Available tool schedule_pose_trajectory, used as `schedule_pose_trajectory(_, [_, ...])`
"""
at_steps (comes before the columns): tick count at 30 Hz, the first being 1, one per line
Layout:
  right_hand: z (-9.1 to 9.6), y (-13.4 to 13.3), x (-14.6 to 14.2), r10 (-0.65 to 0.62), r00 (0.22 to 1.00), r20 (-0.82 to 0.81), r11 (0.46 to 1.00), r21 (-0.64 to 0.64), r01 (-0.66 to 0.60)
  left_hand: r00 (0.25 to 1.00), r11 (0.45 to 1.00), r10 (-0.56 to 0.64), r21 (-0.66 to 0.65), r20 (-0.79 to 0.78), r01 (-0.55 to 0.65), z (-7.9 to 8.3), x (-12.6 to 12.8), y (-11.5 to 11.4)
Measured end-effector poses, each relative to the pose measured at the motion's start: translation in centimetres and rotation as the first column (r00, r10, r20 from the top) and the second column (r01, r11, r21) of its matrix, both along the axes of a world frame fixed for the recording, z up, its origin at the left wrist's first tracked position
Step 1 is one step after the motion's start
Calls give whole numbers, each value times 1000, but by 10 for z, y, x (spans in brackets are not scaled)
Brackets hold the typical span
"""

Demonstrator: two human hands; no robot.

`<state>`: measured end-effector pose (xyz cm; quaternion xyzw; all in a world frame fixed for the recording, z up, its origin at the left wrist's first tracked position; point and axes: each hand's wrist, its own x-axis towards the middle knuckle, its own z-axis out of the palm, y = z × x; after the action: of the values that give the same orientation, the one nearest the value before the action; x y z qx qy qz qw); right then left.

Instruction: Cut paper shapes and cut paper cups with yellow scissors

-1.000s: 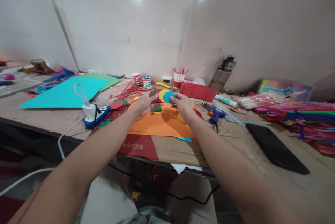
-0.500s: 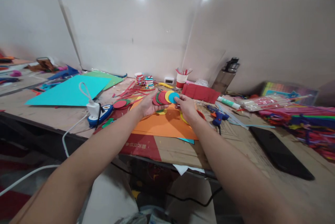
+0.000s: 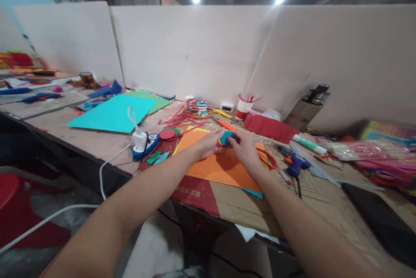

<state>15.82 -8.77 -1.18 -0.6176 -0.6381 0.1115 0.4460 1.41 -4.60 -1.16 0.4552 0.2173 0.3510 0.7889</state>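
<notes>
Above the orange paper sheet (image 3: 221, 167), both hands meet around a small stack of coloured paper discs (image 3: 226, 138). A blue disc faces up, and some yellow and red edges show beneath it. My left hand (image 3: 210, 144) is closed on the stack's left side. My right hand (image 3: 244, 147) pinches its right side, with the fingertips partly hidden. Another red paper disc (image 3: 168, 134) lies on the table to the left, over a green one. Right of my right hand, the orange handle of a tool (image 3: 269, 160), perhaps scissors, rests on the sheet.
A blue-and-white power strip (image 3: 146, 147) with a white plug stands left, by a turquoise sheet (image 3: 112, 113). Behind are a red-and-white cup (image 3: 243, 108) and striped paper pieces (image 3: 201, 108). Rightward lie a blue glue gun (image 3: 297, 165), a bottle (image 3: 307, 107) and a black phone-like slab (image 3: 380, 221).
The discs, fanned out in a row between my hands before, are now gathered into a compact stack. My hands have come closer together. The camera view has turned left.
</notes>
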Motion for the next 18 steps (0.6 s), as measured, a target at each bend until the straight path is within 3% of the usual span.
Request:
schedule_pose_trajectory(3, [1, -5, -6, -13, 987, 163, 1000, 29, 8, 1000, 1000, 23, 22, -16, -22, -5, 3, 1])
schedule_pose_trajectory(9, [0, -9, -9, 40, 968, 249, 998, 45, -53, 999, 999, 44, 24, -25, -43, 1, 6, -8])
schedule_pose_trajectory(13, [0, -13, -12, 87, 951, 297, 992, 58, -109, 994, 992, 107, -60, -34, -109, 9, 5, -14])
schedule_pose_trajectory(18, [1, -18, -14, 143, 941, 307, 985, 45, -164, 996, 982, 92, -164, -1, -91, 12, 7, -15])
